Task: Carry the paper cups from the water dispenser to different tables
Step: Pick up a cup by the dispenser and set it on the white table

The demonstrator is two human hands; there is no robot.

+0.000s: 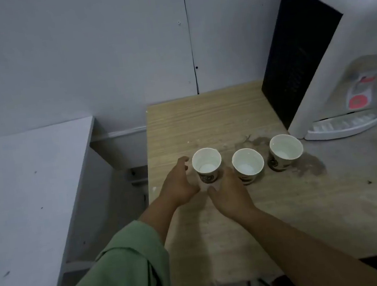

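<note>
Three paper cups stand upright in a row on a wooden table [204, 121]: a left cup [207, 164], a middle cup [248, 165] and a right cup [285, 150]. Each is white inside with a dark print outside. My left hand [179, 184] is open, its fingers curved just left of the left cup. My right hand [230, 197] is open too, reaching between the left and middle cups, its fingertips hidden near the bases. Whether either hand touches a cup I cannot tell. The white water dispenser [328, 47] stands at the table's back right.
Wet stains [310, 162] mark the table around the right cup. The dispenser's drip tray [343, 126] juts out just behind that cup. A white table [22, 200] stands to the left across a gap. A plain wall closes the back.
</note>
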